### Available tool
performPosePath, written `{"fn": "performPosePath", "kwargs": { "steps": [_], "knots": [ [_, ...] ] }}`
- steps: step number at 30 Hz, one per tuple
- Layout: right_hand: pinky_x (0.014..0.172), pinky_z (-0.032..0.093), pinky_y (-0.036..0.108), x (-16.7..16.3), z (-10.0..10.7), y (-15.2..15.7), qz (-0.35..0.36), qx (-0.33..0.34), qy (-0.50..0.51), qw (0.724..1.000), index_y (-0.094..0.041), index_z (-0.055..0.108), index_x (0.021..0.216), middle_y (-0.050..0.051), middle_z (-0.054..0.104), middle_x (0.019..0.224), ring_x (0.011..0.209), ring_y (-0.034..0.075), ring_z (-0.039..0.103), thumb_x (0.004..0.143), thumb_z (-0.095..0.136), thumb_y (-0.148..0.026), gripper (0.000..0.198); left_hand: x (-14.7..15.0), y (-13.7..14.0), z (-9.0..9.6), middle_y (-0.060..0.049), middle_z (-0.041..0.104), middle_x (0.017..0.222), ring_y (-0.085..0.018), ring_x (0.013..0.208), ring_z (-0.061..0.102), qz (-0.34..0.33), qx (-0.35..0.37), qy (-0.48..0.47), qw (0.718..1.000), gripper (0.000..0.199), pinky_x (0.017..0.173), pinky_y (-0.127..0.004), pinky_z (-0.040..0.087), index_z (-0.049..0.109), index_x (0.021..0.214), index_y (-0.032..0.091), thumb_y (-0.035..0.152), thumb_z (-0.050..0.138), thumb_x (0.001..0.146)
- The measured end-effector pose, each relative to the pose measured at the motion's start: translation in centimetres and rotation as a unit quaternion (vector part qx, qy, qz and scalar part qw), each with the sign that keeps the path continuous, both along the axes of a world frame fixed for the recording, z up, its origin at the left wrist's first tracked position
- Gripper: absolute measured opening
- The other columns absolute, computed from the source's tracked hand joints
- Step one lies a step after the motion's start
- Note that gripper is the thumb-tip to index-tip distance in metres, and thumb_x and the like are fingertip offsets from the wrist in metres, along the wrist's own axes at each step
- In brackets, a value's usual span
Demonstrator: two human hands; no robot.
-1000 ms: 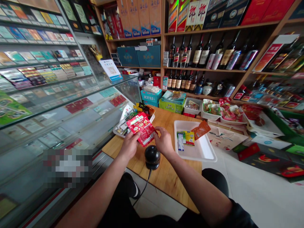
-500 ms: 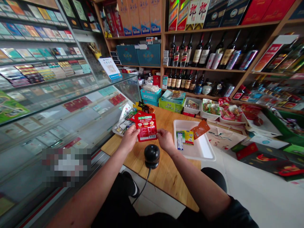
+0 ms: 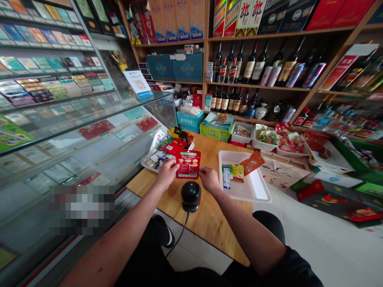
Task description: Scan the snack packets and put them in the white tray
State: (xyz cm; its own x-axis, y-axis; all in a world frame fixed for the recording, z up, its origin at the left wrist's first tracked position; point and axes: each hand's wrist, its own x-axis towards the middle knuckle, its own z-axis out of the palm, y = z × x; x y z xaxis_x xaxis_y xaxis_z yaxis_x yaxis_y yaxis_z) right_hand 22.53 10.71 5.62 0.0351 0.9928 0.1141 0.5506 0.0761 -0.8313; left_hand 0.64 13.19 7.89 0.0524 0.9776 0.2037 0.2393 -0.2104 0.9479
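Observation:
A red snack packet (image 3: 188, 165) is held upright by its two side edges above the wooden table (image 3: 215, 223). My left hand (image 3: 166, 174) pinches its left edge, and my right hand (image 3: 209, 178) pinches the right one. Printed text and a pale label area face me. Just below the packet stands a black, round-topped desktop scanner (image 3: 191, 196) with a cable running down off the table. Behind my left hand, a white tray (image 3: 146, 164) is heaped with packets, a red packet (image 3: 176, 146) on top. To my right, a white bin (image 3: 257, 191) holds several packets.
A glass display counter (image 3: 89, 123) runs along the left, with a QR-code stand (image 3: 138, 85) on it. Shelves of bottles (image 3: 249, 65) and boxes rise behind. Small tubs of snacks (image 3: 265, 135) and a paper bag (image 3: 281, 171) lie right of the table.
The held red packet has shifted slightly right and lower, and stands straighter. More of the red packet on the left tray's heap now shows behind it.

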Motion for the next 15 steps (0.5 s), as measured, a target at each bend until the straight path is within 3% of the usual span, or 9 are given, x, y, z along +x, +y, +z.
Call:
{"fn": "performPosePath", "kwargs": {
  "steps": [8,15],
  "knots": [
    [0.074,0.044,0.023,0.1,-1.5,-0.3,-0.008,-0.013,-0.01,1.0,-0.019,0.079,0.093,0.004,0.078,0.09,0.083,0.016,0.068,0.085,0.066,-0.02,0.016,0.5,-0.6,-0.4,0.001,0.06,0.068,-0.016,0.065,0.054,0.019,-0.024,0.003,1.0,0.023,0.061,-0.026,0.043,0.058,0.074,0.02,0.041,0.065,0.081],
    [0.074,0.043,0.022,0.2,-1.5,-0.3,-0.003,-0.022,-0.014,1.0,-0.02,0.079,0.087,0.003,0.077,0.09,0.083,0.015,0.067,0.087,0.058,-0.014,0.022,0.8,-0.4,-0.7,0.0,0.063,0.072,-0.017,0.067,0.057,0.021,-0.035,-0.016,0.999,0.023,0.062,-0.026,0.045,0.06,0.075,0.019,0.041,0.068,0.078]
  ]
}}
